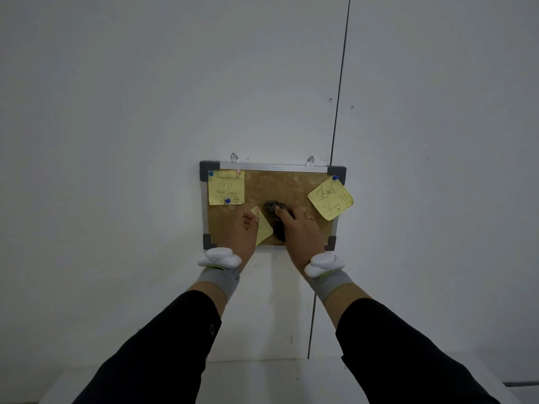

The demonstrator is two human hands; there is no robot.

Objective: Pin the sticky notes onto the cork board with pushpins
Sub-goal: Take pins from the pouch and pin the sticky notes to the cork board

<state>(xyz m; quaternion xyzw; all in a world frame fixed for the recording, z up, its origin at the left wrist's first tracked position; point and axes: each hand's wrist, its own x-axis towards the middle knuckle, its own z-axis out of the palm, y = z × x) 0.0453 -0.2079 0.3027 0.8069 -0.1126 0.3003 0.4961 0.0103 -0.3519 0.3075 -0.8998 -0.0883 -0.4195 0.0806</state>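
The left hand (pixel 243 228) pinches a third yellow sticky note (pixel 263 228) against the cork board (pixel 280 188); the right hand (pixel 302 228), just beside it, has its fingers curled, and whether it holds a pushpin I cannot tell. Two notes look done: one up-left of the left hand with blue pushpins (pixel 227 200), one tilted note (pixel 331 199) up-right of the right hand, overhanging the frame. This note is still unpinned. Bare cork lies above both hands; the lower frame edge runs close beneath them.

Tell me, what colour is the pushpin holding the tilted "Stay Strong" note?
Blue pushpin at the note's top corner, seen in the head view.
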